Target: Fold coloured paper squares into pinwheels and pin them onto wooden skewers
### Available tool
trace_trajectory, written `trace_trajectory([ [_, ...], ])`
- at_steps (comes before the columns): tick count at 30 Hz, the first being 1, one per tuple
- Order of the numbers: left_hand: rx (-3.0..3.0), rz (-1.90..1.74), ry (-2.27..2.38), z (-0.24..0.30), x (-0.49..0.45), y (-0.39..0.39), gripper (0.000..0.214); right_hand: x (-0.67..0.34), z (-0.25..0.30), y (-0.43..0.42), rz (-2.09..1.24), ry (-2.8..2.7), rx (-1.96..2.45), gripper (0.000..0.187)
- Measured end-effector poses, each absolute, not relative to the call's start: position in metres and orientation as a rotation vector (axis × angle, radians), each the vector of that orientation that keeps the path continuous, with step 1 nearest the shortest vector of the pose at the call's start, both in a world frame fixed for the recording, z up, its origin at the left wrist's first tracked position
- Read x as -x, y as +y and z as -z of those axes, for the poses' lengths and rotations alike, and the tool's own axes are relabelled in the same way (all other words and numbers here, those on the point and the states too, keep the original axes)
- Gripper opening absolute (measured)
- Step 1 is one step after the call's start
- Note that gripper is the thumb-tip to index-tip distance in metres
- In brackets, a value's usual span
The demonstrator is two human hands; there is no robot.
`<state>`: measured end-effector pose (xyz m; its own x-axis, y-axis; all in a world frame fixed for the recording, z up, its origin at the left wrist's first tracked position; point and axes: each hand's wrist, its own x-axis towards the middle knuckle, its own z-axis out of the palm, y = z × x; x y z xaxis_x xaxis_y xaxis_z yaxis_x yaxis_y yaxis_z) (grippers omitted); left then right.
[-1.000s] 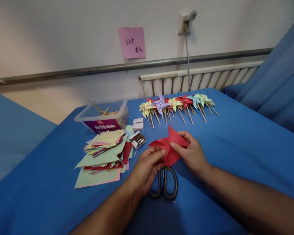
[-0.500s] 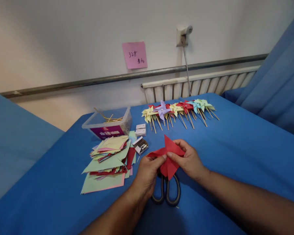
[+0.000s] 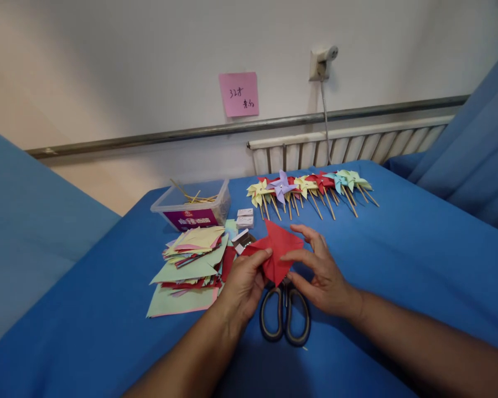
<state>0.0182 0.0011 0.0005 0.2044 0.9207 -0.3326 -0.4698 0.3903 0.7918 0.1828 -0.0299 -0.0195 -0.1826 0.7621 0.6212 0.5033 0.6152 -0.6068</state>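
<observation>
A partly folded red paper pinwheel [image 3: 279, 250] is pinched in my left hand [image 3: 244, 282], its thumb pressed near the middle of the paper. My right hand [image 3: 321, 273] is at the paper's right side with fingers apart. Its index fingertip overlaps the paper's edge; whether it touches cannot be made out. Black-handled scissors [image 3: 297, 323] lie just below the paper, their blades hidden by the paper and hands. Partly behind the pinwheel is a small opened box [image 3: 241, 240] of shiny metal pins.
Left of my hands lies a stack of coloured paper [image 3: 185, 271]. Behind it stands a clear plastic tub [image 3: 191, 215] with thin sticks. Two small white boxes [image 3: 245, 218] sit beside it. Finished pinwheels [image 3: 283, 187] on sticks line the back of the blue-covered table [image 3: 382, 265].
My right hand has let go of the red paper and spread its fingers. The left hand keeps the paper, which has turned slightly. The whole view has shifted a little.
</observation>
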Motion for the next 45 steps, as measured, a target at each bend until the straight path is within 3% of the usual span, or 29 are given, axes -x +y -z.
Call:
trace_trajectory([
  [7, -0.632, -0.998, 0.911, 0.0015, -0.0244, -0.0051, 0.023, -0.1835, 0.0182, -0.0282, -0.371, -1.738, 1.035, 0.003],
  [15, -0.65, -0.99, 0.937, 0.004, -0.028, -0.0082, 0.024, -0.1827, 0.0245, -0.024, -0.56, -1.584, 1.113, 0.011],
  [45, -0.651, -0.983, 0.942, 0.0095, -0.0279, -0.0073, 0.031, -0.1812, 0.0277, -0.0234, -0.601, -1.547, 1.15, 0.011],
])
